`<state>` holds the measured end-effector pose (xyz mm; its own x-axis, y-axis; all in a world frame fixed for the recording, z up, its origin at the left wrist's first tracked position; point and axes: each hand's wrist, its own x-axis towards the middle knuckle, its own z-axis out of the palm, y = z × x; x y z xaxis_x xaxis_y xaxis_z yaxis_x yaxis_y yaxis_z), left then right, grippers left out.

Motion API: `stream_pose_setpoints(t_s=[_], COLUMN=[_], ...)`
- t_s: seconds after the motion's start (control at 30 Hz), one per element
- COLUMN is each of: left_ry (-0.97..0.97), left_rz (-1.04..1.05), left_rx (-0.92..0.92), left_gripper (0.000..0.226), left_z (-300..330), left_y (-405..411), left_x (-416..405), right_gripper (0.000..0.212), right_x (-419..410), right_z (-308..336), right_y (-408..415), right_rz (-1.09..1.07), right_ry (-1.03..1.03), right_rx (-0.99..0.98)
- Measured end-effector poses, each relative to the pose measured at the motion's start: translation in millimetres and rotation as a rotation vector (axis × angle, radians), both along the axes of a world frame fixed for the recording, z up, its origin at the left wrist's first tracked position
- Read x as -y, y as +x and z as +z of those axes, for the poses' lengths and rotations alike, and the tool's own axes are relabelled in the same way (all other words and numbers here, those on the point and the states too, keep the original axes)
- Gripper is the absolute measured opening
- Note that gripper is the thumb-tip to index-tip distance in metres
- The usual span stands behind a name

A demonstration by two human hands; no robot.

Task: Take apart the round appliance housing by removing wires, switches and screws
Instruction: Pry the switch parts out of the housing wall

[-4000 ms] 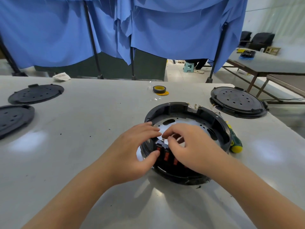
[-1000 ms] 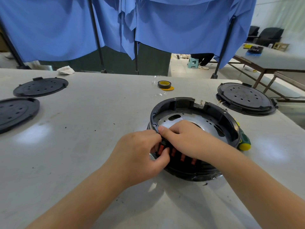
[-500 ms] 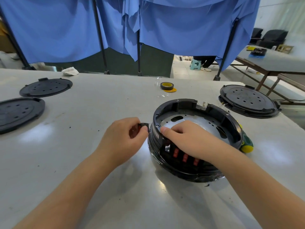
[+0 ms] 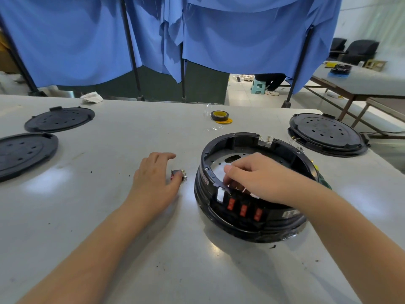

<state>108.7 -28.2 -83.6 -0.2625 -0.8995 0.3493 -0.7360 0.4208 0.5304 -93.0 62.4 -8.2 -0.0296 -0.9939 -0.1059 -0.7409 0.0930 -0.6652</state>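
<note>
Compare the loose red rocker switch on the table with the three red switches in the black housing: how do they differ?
The loose red rocker switch lies on the grey table by the left hand, outside the round black plastic housing; the three red switches sit in the housing's side panel. The loose one shows bare metal terminals; the mounted ones show only red faces. An empty slot sits beside the three. All look like the same red rocker type.

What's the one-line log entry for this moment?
left hand: setting switch on table | right hand: fingers in housing | red switches left: three
</note>
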Motion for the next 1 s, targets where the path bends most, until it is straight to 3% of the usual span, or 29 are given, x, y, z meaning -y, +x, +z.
stream_pose_setpoints(t_s=[0.17, 0.37, 0.53, 0.73, 1.0], left_ry=[-0.253, -0.244, -0.252, -0.313, -0.31], left_rz=[-0.239, -0.564, -0.584, -0.566, -0.567], left_rx=[-0.16, -0.097, -0.035, -0.035, -0.051], left_gripper=[0.025, 0.033, 0.041, 0.039, 0.038], left_z=[25, 29, 24, 21, 20], left_y=[-9, -22, -25, -28, -29], left_x=[-29, -63, -64, -61, -61], right_gripper=[0.026, 0.018, 0.017, 0.052, 0.041], right_x=[-7, -27, -36, -40, -42], right_z=[5, -4, -15, -21, -23], right_y=[-19, -20, -16, -18, -16], right_rz=[0.007, 0.066, 0.053, 0.059, 0.066], right_ry=[-0.076, -0.234, -0.317, -0.335, -0.399], right_rx=[0.067, 0.027, 0.012, -0.152, -0.144])
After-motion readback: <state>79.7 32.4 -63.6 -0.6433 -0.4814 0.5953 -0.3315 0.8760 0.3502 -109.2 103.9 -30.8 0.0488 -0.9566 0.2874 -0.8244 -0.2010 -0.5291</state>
